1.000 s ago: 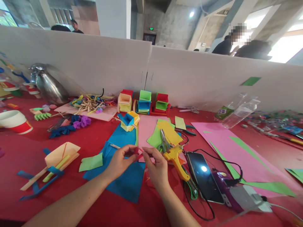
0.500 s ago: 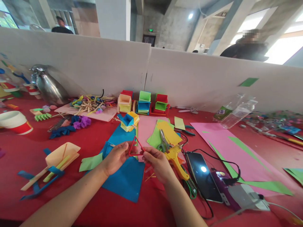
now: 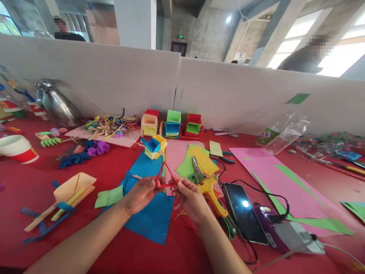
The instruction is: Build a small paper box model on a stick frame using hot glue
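A thin red triangle frame [image 3: 166, 185] is pinched between my two hands above a blue paper sheet [image 3: 151, 222]. My left hand [image 3: 144, 194] grips its lower left corner, and my right hand [image 3: 188, 196] grips the lower right corner. Its peak points away from me. Just beyond it stands a small blue and yellow folded paper piece [image 3: 155, 146]. To the right of my right hand lie a yellow glue gun [image 3: 212, 194] and scissors [image 3: 196, 169], the latter on yellow and green paper. What the triangle is made of I cannot tell.
A phone [image 3: 245, 213], a purple power adapter [image 3: 270, 228] and cables lie at right. Plastic bottles [image 3: 288, 135] lean by the white partition [image 3: 242, 99]. Folded paper boxes [image 3: 173, 123] stand at the back. At left are a paper cup [image 3: 18, 148], a metal jug [image 3: 58, 102] and a paper-and-stick piece [image 3: 74, 188].
The triangle has turned and its base shows wider between my hands. My right hand has shifted slightly to the right. The people behind the partition have moved.
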### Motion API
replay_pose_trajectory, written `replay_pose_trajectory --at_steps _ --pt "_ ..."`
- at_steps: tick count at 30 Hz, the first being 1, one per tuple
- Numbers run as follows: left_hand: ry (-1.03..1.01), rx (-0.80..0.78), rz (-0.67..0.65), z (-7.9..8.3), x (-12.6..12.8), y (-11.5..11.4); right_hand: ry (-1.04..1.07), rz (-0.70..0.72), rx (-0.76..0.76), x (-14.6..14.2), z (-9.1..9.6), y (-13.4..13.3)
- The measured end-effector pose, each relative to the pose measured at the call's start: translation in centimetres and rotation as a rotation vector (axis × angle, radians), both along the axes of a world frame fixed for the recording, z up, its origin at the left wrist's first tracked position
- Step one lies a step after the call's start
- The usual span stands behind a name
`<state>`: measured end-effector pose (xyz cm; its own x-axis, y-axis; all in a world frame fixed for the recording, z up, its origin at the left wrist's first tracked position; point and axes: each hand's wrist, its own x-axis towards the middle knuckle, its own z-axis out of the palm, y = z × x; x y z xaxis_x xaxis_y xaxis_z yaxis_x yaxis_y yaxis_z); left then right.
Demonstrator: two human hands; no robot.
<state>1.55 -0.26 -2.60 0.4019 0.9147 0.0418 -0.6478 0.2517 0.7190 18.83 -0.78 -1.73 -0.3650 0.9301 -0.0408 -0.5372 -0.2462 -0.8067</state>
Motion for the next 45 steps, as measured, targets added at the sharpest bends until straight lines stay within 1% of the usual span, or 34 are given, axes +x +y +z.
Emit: replay_pose_trajectory --at_steps 3,6,11,16,18,20,22,24,26,28,30,32,34,36,37,38,40,43,45 --pt "0.026 0.011 -0.007 0.0 0.0 -0.1 0.007 -0.012 -0.003 -0.1 0.1 0.0" --pt "0.088 0.045 0.039 -0.3 0.0 -0.1 -0.011 -0.076 -0.002 -0.2 0.2 0.1" --pt "0.290 0.104 0.132 -0.4 0.2 -0.1 -0.095 -0.224 0.025 -0.4 0.1 0.3" --pt "0.461 0.151 0.230 -0.1 0.3 0.0 -0.244 -0.333 0.112 -0.4 -0.2 0.4" --pt "0.514 0.183 0.272 0.0 0.2 0.1 -0.359 -0.415 0.173 -0.3 -0.2 0.4" --pt "0.590 0.233 0.324 0.1 0.1 0.1 -0.531 -0.505 0.291 -0.4 0.0 0.2" --pt "0.680 0.306 0.369 0.1 0.3 0.0 -0.690 -0.557 0.421 -0.6 0.3 -0.1" --pt "0.750 0.379 0.405 0.1 0.6 -0.3 -0.787 -0.548 0.487 -0.9 0.4 -0.5" --pt "0.810 0.449 0.414 0.0 1.0 -0.6 -0.840 -0.495 0.490 -1.3 0.4 -0.8" --pt "0.886 0.525 0.383 0.0 1.0 -0.6 -0.864 -0.437 0.481 -1.5 0.1 -0.8" --pt "1.003 0.614 0.336 0.3 0.4 -0.4 -0.860 -0.416 0.474 -1.4 -0.1 -0.7" --pt "1.199 0.718 0.322 0.8 -0.6 0.1 -0.856 -0.429 0.459 -1.2 -0.4 -0.3" --pt "1.508 0.848 0.310 1.3 -1.9 0.8 -0.865 -0.416 0.439 -0.9 -0.5 0.0" --pt "1.762 0.940 0.264 1.5 -2.8 1.5 -0.878 -0.349 0.426 -0.8 -0.7 0.1" --pt "1.839 0.971 0.235 1.5 -3.1 1.8 -0.897 -0.313 0.427 -0.9 -0.7 0.1" --pt "1.884 0.992 0.213 1.4 -3.2 2.0 -0.930 -0.287 0.437 -1.0 -0.8 0.0" --pt "1.908 1.003 0.200 0.9 -3.2 2.4 -1.024 -0.274 0.488 -1.3 -1.0 -0.2" --pt "1.878 0.979 0.250 0.4 -3.1 2.6 -1.134 -0.278 0.573 -1.8 -1.2 -0.5" --pt "1.853 0.965 0.284 0.2 -3.1 2.6 -1.165 -0.271 0.588 -2.1 -1.3 -0.6"
